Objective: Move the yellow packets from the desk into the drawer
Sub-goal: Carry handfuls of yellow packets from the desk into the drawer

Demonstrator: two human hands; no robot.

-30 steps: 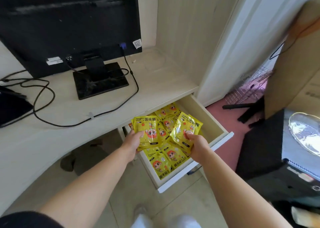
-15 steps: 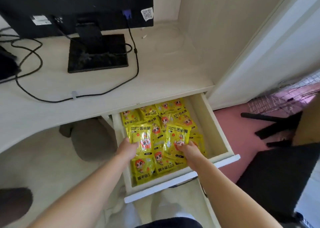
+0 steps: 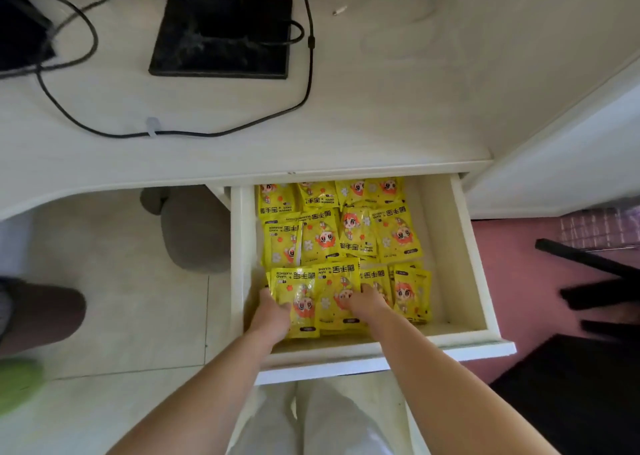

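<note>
The white drawer (image 3: 464,257) stands pulled out below the desk edge, filled with several yellow hand-warmer packets (image 3: 349,233) with a cartoon face. My left hand (image 3: 272,312) grips a yellow packet (image 3: 298,302) lying at the drawer's front left. My right hand (image 3: 367,304) rests with its fingers on the neighbouring packet (image 3: 337,288) at the front middle. Both held packets lie on top of the others inside the drawer. No yellow packet shows on the desk top (image 3: 381,108).
A black monitor stand (image 3: 221,35) and black cables (image 3: 304,73) sit on the desk. A grey slipper (image 3: 194,229) lies under the desk left of the drawer. Dark chair legs (image 3: 588,264) lie on the pink floor at the right.
Both hands have lowered their packets from above the drawer down onto the pile at its front. The camera has tilted down and closer over the drawer.
</note>
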